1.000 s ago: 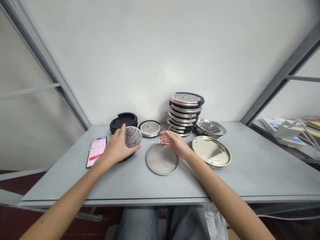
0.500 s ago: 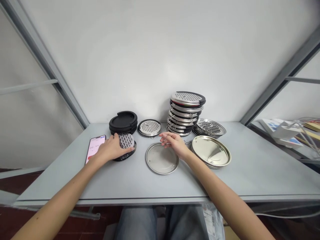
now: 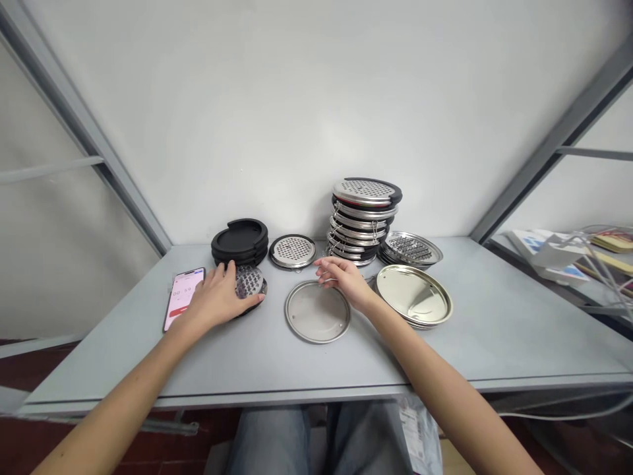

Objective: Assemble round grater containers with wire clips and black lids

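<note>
My left hand [image 3: 217, 297] lies over a small perforated grater disc [image 3: 248, 280], its fingers spread and the thumb by the disc's right edge. That disc sits on a black round piece, partly covered by the hand. My right hand [image 3: 343, 282] hovers over the far edge of a round, shallow metal lid [image 3: 316, 313], fingers loosely bent and apart, holding nothing that I can see. Beside its wrist is a stack of shiny round metal lids [image 3: 414, 293]. A black-rimmed round grater [image 3: 293, 251] lies flat between and beyond the hands.
Black notched rings [image 3: 240, 241] are stacked behind my left hand. A phone with a running timer [image 3: 184, 297] lies to its left. At the back stand a tall stack of graters with wire clips [image 3: 363, 221] and a lower pile of grater discs [image 3: 413, 249]. A wall closes the far side.
The grater disc under my left hand has gone from tilted to flatter and lower, and the fingers have spread. My right hand has barely moved. The view has shifted slightly.
</note>
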Demonstrator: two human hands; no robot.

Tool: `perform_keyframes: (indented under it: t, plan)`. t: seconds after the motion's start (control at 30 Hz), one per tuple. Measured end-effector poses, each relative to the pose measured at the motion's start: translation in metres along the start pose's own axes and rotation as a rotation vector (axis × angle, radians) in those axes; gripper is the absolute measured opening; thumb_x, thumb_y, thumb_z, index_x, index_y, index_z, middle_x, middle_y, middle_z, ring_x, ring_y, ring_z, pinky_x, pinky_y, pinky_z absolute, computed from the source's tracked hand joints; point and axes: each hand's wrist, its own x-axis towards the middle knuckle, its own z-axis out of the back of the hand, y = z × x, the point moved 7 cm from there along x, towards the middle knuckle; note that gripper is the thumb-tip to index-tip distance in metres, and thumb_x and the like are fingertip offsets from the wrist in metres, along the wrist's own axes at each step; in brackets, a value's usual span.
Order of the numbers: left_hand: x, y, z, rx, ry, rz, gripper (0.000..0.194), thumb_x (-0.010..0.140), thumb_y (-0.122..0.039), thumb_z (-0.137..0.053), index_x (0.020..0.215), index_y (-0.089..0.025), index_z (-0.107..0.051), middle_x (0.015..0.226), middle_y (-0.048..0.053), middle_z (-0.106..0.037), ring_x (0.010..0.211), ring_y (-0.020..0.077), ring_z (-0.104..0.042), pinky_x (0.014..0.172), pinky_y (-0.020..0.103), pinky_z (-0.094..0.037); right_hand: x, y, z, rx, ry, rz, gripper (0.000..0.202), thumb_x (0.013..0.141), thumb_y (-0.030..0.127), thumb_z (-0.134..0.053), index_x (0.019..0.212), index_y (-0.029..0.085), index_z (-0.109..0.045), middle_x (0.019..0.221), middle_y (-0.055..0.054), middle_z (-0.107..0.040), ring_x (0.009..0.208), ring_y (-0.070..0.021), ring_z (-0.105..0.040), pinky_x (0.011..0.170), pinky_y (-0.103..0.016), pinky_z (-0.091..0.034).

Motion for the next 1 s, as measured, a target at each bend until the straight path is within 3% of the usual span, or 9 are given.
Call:
perform_keyframes:
  t: [0.1,0.13,0.2,0.27,0.4,0.5,0.73,0.87,1.0]
  plan:
    - [-0.017,-0.042,0.015,-0.136,-0.198,-0.246,0.057,0.088,-0.051,-0.047,0.131,-0.013,-0.049,0.137,0.015,-0.051,0.129,0.0307,-0.045,0.108,0.044,-0.035,0.002,0.005,0.008,-0.139,-0.036,0.081,0.029,0.084,0.043,-0.057,0.094,0.017,-0.065,0.079,-0.003,-0.064,0.066,-0.0133,-0.061,0.060,-0.025,-0.048]
    - [-0.022,-0.061,0.013,-0.207,-0.182,-0.387,0.048,0.092,-0.046,-0.044,0.129,-0.016,-0.051,0.134,0.012,-0.054,0.126,0.0270,-0.049,0.107,0.041,-0.037,0.002,0.008,0.011,-0.256,-0.065,0.146,0.028,0.085,0.041,-0.055,0.094,0.017,-0.065,0.078,-0.004,-0.065,0.066,-0.0142,-0.061,0.061,-0.027,-0.048]
    - [-0.031,-0.096,0.000,-0.273,-0.038,-0.657,0.051,0.091,-0.047,-0.049,0.134,-0.019,-0.048,0.138,0.010,-0.052,0.128,0.0255,-0.048,0.108,0.040,-0.038,-0.001,0.017,0.015,-0.565,-0.111,0.309,0.023,0.087,0.035,-0.053,0.094,0.018,-0.066,0.080,-0.005,-0.067,0.071,-0.0164,-0.061,0.065,-0.029,-0.048]
    - [-0.028,-0.114,-0.018,-0.278,0.087,-0.731,0.067,0.086,-0.052,-0.056,0.141,-0.018,-0.040,0.148,0.013,-0.040,0.136,0.0277,-0.038,0.112,0.042,-0.033,-0.005,0.018,0.013,-0.853,-0.085,0.430,0.018,0.087,0.026,-0.052,0.093,0.018,-0.068,0.086,-0.006,-0.068,0.077,-0.0179,-0.061,0.071,-0.030,-0.047]
    - [-0.014,-0.118,-0.056,-0.237,0.310,-0.689,0.111,0.065,-0.072,-0.066,0.149,-0.011,-0.024,0.157,0.019,-0.019,0.145,0.0356,-0.017,0.116,0.049,-0.023,-0.009,0.004,0.007,-1.092,0.110,0.457,0.015,0.082,0.016,-0.054,0.085,0.018,-0.069,0.099,-0.008,-0.067,0.089,-0.0193,-0.062,0.080,-0.030,-0.046]
    - [-0.014,-0.113,-0.066,-0.255,0.361,-0.689,0.122,0.060,-0.076,-0.066,0.151,-0.012,-0.016,0.158,0.019,-0.015,0.146,0.0353,-0.013,0.117,0.047,-0.020,-0.010,-0.002,0.006,-1.153,0.155,0.445,0.013,0.082,0.018,-0.057,0.087,0.018,-0.068,0.100,-0.008,-0.066,0.091,-0.0200,-0.061,0.082,-0.030,-0.046]
    - [-0.019,-0.105,-0.070,-0.300,0.359,-0.682,0.120,0.063,-0.078,-0.062,0.152,-0.014,-0.013,0.158,0.017,-0.015,0.146,0.0338,-0.015,0.118,0.046,-0.020,-0.005,-0.012,0.009,-1.129,0.068,0.335,0.029,0.082,0.018,-0.057,0.111,0.017,-0.062,0.095,-0.008,-0.070,0.084,-0.0206,-0.064,0.077,-0.031,-0.047]
    - [-0.018,-0.105,-0.069,-0.345,0.299,-0.656,0.122,0.060,-0.076,-0.067,0.153,-0.018,-0.013,0.159,0.016,-0.010,0.145,0.0358,-0.014,0.117,0.048,-0.023,0.000,-0.008,0.012,-0.941,0.004,0.361,0.032,0.079,0.008,-0.053,0.107,0.016,-0.064,0.096,-0.008,-0.071,0.085,-0.0191,-0.065,0.077,-0.031,-0.049]
    - [-0.018,-0.108,-0.063,-0.342,0.204,-0.670,0.120,0.061,-0.072,-0.070,0.152,-0.018,-0.013,0.160,0.016,-0.003,0.146,0.0365,-0.008,0.116,0.052,-0.022,0.004,0.001,0.024,-0.669,-0.117,0.352,0.027,0.077,0.012,-0.055,0.102,0.017,-0.064,0.095,-0.007,-0.071,0.085,-0.0177,-0.066,0.076,-0.030,-0.051]
